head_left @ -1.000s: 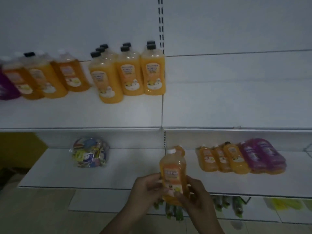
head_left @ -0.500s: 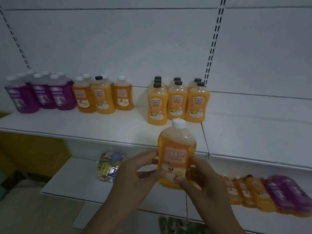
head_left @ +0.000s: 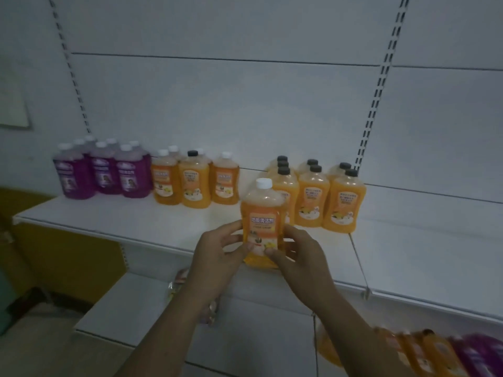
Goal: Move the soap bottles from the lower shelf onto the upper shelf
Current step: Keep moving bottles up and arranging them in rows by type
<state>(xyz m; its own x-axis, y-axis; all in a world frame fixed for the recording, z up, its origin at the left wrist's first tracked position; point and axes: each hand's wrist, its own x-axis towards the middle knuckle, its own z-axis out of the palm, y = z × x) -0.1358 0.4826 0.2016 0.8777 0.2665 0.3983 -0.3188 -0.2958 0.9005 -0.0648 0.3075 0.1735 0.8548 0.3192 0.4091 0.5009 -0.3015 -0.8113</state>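
Both the left hand (head_left: 217, 257) and right hand (head_left: 296, 257) clasp the orange soap bottle (head_left: 262, 221) low at its label (full, probably heavy, smooth plastic), upright.

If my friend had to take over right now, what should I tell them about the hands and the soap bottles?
Hands: left hand and right hand both grip the held bottle, orange, upright, at the front edge of the upper shelf.
Done: purple bottles and orange bottles stand on the upper shelf.
Left: set the held bottle down, then bring up the lying bottles from the lower shelf, on the right.
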